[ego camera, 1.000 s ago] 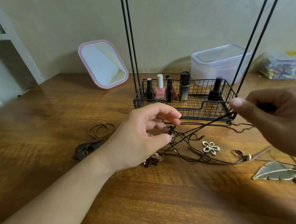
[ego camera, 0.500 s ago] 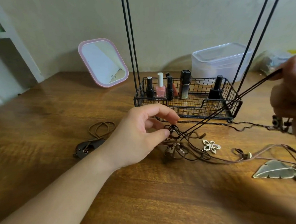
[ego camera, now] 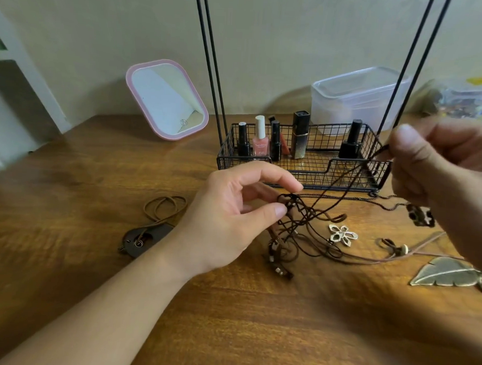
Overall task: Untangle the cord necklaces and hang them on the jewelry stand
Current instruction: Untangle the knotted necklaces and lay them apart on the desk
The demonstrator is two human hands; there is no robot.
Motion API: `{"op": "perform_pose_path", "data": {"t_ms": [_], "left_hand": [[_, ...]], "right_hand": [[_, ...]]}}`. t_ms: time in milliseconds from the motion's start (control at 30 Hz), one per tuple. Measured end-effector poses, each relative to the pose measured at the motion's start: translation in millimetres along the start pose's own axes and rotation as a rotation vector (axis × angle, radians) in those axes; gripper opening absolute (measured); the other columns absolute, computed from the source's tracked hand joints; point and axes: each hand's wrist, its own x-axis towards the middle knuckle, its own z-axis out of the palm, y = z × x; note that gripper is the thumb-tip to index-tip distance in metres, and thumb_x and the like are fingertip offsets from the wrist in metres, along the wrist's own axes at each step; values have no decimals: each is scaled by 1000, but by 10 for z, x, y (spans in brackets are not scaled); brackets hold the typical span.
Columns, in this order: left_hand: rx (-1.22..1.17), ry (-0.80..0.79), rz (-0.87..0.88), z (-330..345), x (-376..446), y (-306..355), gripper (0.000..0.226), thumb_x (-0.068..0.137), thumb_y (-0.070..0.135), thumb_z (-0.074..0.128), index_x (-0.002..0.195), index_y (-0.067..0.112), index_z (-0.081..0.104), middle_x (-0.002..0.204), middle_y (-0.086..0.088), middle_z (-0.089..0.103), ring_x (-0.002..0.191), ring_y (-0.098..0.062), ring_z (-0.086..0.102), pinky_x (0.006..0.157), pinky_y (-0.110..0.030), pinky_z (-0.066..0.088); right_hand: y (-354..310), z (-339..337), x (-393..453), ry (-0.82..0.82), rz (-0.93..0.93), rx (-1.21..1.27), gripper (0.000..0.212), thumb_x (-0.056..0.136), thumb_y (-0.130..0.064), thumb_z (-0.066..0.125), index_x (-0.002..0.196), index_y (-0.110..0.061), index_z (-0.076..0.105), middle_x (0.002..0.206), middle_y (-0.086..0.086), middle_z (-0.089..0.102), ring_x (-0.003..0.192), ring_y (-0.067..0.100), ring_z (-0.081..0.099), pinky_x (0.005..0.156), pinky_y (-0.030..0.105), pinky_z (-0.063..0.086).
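A knot of dark brown cord necklaces (ego camera: 296,227) lies on the wooden table in front of the black wire jewelry stand (ego camera: 304,169). My left hand (ego camera: 232,218) pinches the tangle at its top between thumb and fingers. My right hand (ego camera: 446,176), raised at the right, grips a dark cord (ego camera: 343,182) that runs slack down to the knot. A flower pendant (ego camera: 342,234), a metal leaf pendant (ego camera: 447,272) and a dark square pendant (ego camera: 419,215) lie along the cords. A separate tan cord necklace with a dark oval pendant (ego camera: 142,240) rests at the left.
The stand's basket holds several nail polish bottles (ego camera: 260,141) and its black uprights (ego camera: 212,63) rise out of view. A pink-framed mirror (ego camera: 167,99) leans on the wall at the back left. Behind the stand sits a clear plastic box (ego camera: 359,96). A colourful bag (ego camera: 470,105) lies far right.
My right hand has come down and leftward from its high pull, so the cord it holds has gone slacker. The left hand keeps its pinch on the knot.
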Motion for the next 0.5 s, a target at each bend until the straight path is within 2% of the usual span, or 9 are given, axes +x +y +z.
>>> {"op": "perform_pose_path", "data": {"t_ms": [67,100,167,233,300,367,400,433,500], "left_hand": [[-22,14,22,8,4,0,30,83,-1,66,100,23,70,101,9,69,98,-19,66,85,-29,55],[-30,17,27,15,5,3,30,83,-1,66,100,23,70,101,8,69,98,-20,66,85,-30,55],[-44,22,28,29,9,5,31,82,-1,66,99,25,70,101,7,70,97,-20,67,84,-32,57],[-48,33,28,27,7,4,31,82,-1,66,100,25,69,102,6,70,96,-20,67,83,-33,57],[-15,59,27,9,5,-6,31,84,-3,67,101,23,69,104,5,69,97,-20,67,84,-33,57],[47,102,-12,-9,7,-30,33,85,-5,68,103,24,69,105,4,69,96,-20,67,84,-37,59],[88,118,-39,-10,10,-44,34,85,-4,69,104,25,70,105,4,69,96,-18,68,83,-36,60],[126,119,-64,-7,11,-52,35,85,-3,69,105,26,69,105,5,69,96,-15,68,82,-35,60],[190,80,-99,7,7,-56,34,87,1,69,107,28,68,107,9,69,99,-10,67,84,-31,59]], "right_hand": [[-1,66,-44,-32,-74,-145,36,85,-57,62,76,-23,70,52,2,55,41,14,42,39,30,32],[4,96,-61,-48,-114,-228,35,87,-53,62,74,-21,69,59,3,58,42,11,43,39,25,33],[-28,185,-91,-84,-137,-327,30,88,-46,66,70,-21,67,63,-5,59,42,6,44,39,11,30],[-59,247,-133,-76,-144,-396,21,85,-42,66,71,-27,66,57,-7,58,43,5,49,39,8,31],[-41,225,-109,-5,-190,-441,18,87,-40,65,74,-27,68,46,-3,55,50,16,55,39,17,36],[15,126,-43,112,-201,-386,24,91,-45,64,78,-25,68,55,1,59,48,22,48,45,40,41],[34,78,-14,165,-198,-351,26,92,-48,62,82,-25,67,58,3,59,49,24,47,45,45,39],[38,42,4,192,-188,-340,27,93,-50,60,84,-25,66,59,2,58,51,26,47,45,47,37],[47,24,3,178,-166,-369,30,92,-51,60,82,-23,66,58,2,55,50,22,45,45,42,35]]}}
